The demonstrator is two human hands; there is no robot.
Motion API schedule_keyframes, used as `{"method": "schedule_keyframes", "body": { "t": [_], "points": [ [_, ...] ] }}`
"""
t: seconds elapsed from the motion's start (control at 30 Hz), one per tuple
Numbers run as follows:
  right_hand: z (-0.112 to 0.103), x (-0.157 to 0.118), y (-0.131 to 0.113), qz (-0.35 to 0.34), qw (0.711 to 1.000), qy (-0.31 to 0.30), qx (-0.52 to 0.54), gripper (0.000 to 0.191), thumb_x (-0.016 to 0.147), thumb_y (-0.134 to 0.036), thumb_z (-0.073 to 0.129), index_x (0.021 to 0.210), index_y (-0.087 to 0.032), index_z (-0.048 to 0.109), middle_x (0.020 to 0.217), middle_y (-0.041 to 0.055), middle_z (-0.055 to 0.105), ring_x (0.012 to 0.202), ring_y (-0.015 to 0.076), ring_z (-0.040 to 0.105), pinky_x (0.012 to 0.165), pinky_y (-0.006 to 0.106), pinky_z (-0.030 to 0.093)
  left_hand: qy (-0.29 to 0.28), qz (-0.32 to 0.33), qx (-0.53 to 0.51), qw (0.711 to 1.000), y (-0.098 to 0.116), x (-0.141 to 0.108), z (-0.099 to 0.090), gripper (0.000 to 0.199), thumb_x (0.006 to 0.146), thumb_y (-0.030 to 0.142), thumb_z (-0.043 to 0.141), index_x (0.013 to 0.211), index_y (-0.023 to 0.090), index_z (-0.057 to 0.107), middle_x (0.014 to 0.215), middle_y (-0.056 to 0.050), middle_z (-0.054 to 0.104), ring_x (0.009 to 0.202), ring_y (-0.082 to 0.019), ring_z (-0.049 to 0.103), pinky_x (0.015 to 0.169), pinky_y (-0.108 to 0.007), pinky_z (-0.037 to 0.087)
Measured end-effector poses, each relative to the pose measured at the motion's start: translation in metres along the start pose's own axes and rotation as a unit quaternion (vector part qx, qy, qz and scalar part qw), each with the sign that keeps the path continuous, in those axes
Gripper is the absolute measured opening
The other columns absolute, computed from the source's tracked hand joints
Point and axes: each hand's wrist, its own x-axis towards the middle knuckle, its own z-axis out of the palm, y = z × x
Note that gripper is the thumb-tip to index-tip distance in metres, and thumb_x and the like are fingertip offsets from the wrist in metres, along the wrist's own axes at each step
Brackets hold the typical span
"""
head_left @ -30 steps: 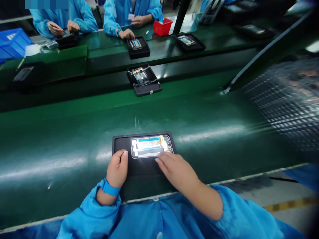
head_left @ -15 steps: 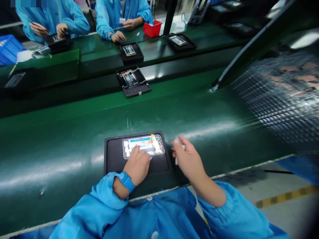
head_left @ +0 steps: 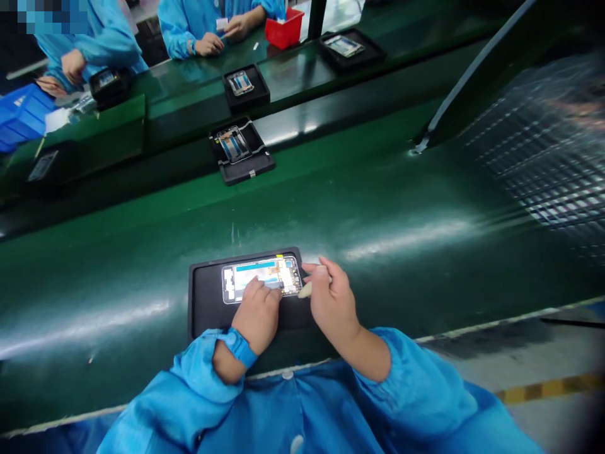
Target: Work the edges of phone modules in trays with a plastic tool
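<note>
An opened smartphone with bare inner parts lies in a black tray on the green bench. My left hand, a blue band at its wrist, rests on the phone's lower long edge, its fingers stretched over the middle part. At the phone's right end, my right hand is closed around a pale stick-like tool. The tool's rounded tip points down-left, close to the phone's lower right corner; I cannot tell whether it touches. My palm and fingers hide most of the tool.
Ahead, another black tray carries an opened phone. Across the bench are more phone trays, a red bin, a blue bin and two co-workers in blue. A slanted dark post and a stack of clear plastic trays stand at right.
My right hand has moved left with the tool, from beside the tray to the phone's right end. My left hand has stayed on the phone. The view has shifted slightly.
</note>
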Motion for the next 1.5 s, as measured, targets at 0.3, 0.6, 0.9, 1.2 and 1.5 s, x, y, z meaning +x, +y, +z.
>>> {"method": "schedule_keyframes", "body": {
  "t": [0.3,0.6,0.9,1.2,1.5],
  "points": [
    [-0.014,0.008,-0.016,0.039,0.988,-0.122,-0.085,0.032,0.084,-0.041,0.037,0.1,-0.019,0.054,0.088,0.0057,0.064,0.08,0.0183,0.059,0.071,0.033,0.047,-0.003,-0.026,-0.059,0.998,0.0,-0.001,-0.004,0.019,0.082,0.016,0.041,0.085,0.016,0.06,0.074,-0.005,0.062,0.09,-0.021,0.054,0.089,-0.045,0.043],
    [-0.018,0.0,-0.034,-0.218,0.788,-0.388,-0.426,0.021,0.085,-0.021,0.041,0.09,-0.017,0.061,0.094,0.0081,0.059,0.081,0.0225,0.054,0.07,0.035,0.042,-0.006,-0.023,-0.121,0.992,-0.004,-0.007,-0.009,0.019,0.082,0.013,0.04,0.089,0.017,0.057,0.08,-0.004,0.063,0.093,-0.021,0.053,0.091,-0.047,0.04],
    [-0.017,0.006,-0.033,-0.256,0.743,-0.402,-0.47,0.018,0.083,-0.013,0.043,0.083,-0.016,0.061,0.082,0.0052,0.06,0.074,0.0207,0.053,0.067,0.032,0.041,0.023,-0.028,-0.113,0.993,-0.006,-0.008,-0.007,0.015,0.081,0.016,0.044,0.088,0.018,0.058,0.075,-0.003,0.062,0.087,-0.02,0.053,0.09,-0.045,0.041],
    [-0.019,0.008,-0.03,-0.216,0.794,-0.381,-0.421,0.018,0.083,-0.016,0.043,0.084,-0.017,0.061,0.087,0.0056,0.061,0.077,0.0214,0.054,0.07,0.033,0.041,0.049,-0.027,-0.082,0.995,0.0,-0.001,-0.006,0.014,0.08,0.012,0.043,0.078,0.015,0.056,0.072,-0.005,0.058,0.091,-0.022,0.051,0.088,-0.045,0.043],
    [-0.014,0.013,-0.02,0.1,0.99,-0.072,-0.063,0.043,0.082,-0.048,0.035,0.108,-0.018,0.05,0.086,0.0063,0.064,0.081,0.0199,0.059,0.07,0.033,0.045,0.004,-0.014,-0.036,0.999,0.002,0.004,-0.005,0.013,0.077,0.009,0.045,0.076,0.013,0.057,0.073,-0.007,0.059,0.092,-0.024,0.053,0.091,-0.046,0.041]
  ]
}}
